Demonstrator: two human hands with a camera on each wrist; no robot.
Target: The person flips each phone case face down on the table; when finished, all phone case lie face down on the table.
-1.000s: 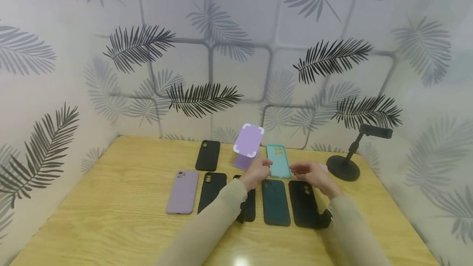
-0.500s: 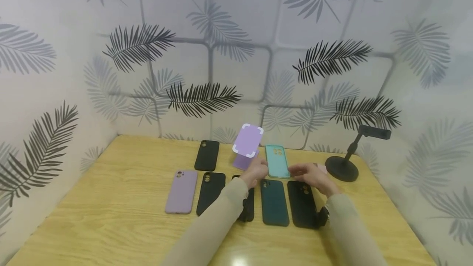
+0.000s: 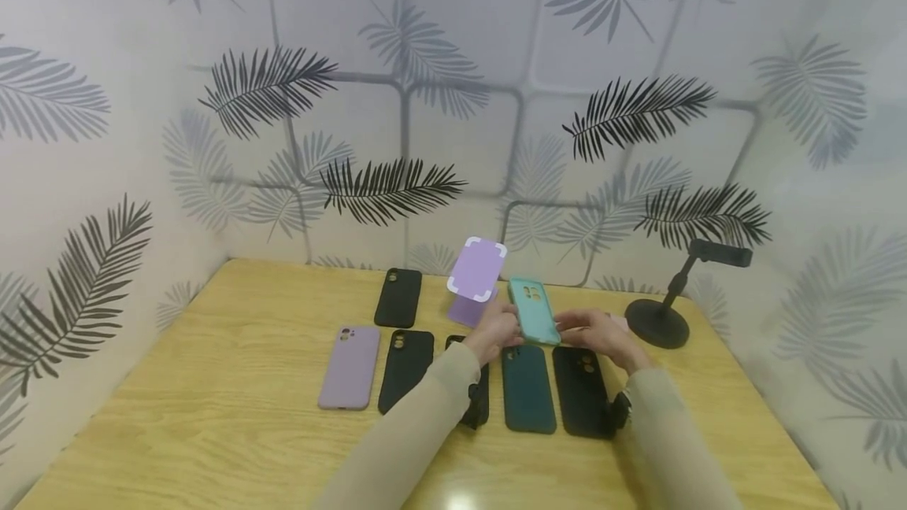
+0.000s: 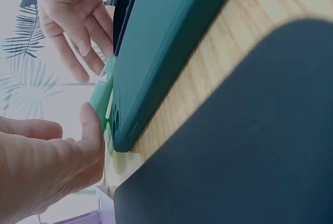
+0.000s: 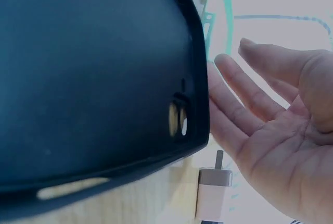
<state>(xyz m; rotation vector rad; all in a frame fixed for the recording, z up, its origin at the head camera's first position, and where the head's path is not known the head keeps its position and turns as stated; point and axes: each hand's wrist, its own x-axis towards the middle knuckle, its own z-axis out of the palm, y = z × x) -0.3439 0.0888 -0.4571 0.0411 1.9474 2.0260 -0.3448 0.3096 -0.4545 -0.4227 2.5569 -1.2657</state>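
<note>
Teal phone case (image 3: pixel 534 310): lifted at a tilt above the wooden surface (image 3: pixel 212 384), behind the dark green case (image 3: pixel 527 388) and black case (image 3: pixel 581 390). Left hand (image 3: pixel 498 327): fingers pinching the teal case's left edge. Right hand (image 3: pixel 602 333): fingers straight, relaxed, just beside the case, gripping nothing.

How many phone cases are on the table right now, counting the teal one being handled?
7. Back row: black case and light teal case, gripped by the left hand. Front row: lilac case, black, one mostly hidden under the left sleeve, dark green, black.
</note>
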